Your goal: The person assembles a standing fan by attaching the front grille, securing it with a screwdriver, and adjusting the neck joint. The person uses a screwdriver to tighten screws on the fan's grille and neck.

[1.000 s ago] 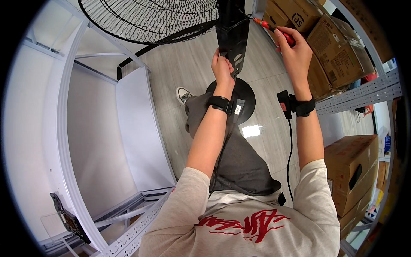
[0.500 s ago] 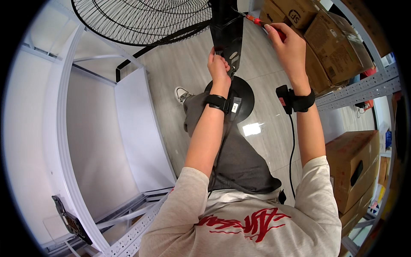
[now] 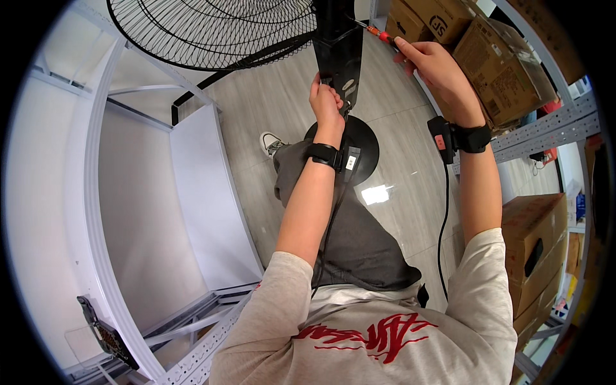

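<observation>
In front of me stands a black pedestal fan, its wire cage (image 3: 218,32) at the upper left and its round base (image 3: 362,151) on the floor. My left hand (image 3: 328,102) has its fingers curled round the edge of the fan's black column (image 3: 340,61). A red-handled screwdriver (image 3: 384,36) is held in my right hand (image 3: 439,67), between the thumb and fingers. Its shaft points left, and the tip meets the upper part of the column. Whether it sits in a screw there is too small to tell.
Cardboard boxes (image 3: 507,74) are stacked at the upper right beside perforated metal shelving (image 3: 545,136). More boxes (image 3: 529,237) stand at the lower right. A white shelf unit (image 3: 199,186) is on my left. A black cable (image 3: 443,224) hangs from my right wrist strap.
My right wrist and forearm have swung to the right and the hand has turned, with its grip on the screwdriver changed. The left hand stays nearly where it was on the column.
</observation>
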Tool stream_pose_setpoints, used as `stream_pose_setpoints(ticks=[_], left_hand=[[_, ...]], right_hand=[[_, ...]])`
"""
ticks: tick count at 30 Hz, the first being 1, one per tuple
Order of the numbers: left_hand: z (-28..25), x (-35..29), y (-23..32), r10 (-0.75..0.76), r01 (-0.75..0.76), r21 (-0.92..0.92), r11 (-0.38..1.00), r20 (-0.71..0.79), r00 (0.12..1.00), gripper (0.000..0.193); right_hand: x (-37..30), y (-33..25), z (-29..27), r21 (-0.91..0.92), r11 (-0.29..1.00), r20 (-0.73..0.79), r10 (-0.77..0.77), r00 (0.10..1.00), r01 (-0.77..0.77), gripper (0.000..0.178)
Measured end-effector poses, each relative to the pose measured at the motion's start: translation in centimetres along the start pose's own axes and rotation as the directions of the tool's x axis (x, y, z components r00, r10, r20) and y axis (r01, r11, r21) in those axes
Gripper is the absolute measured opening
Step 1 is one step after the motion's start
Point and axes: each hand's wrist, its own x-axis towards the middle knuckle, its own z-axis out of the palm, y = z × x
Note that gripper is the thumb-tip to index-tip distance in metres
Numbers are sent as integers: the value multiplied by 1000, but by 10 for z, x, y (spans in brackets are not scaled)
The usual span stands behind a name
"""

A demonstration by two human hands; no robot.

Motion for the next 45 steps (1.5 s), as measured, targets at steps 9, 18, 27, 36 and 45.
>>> stream_pose_setpoints(ticks=[9,18,27,36,45], left_hand=[[2,-1,-1,7,-7,0,1000,-46,999,53],[1,0,-2,9,-9,-7,1000,-35,999,53],[-2,-1,0,-17,18,-7,1000,4,1000,61],[-3,2,-2,-15,15,-21,1000,11,1000,60],[-1,0,-1,-23,23,-3,1000,12,1000,58]], right_hand=[[-5,11,20,-499,777,-387,-596,703,384,46],[8,0,19,-105,981,-153,-175,972,160,46],[2,6,22,244,957,-170,-116,979,156,43],[14,7,6,-18,991,-2,-132,991,132,43],[5,1,5,90,996,22,0,1000,-1,51]])
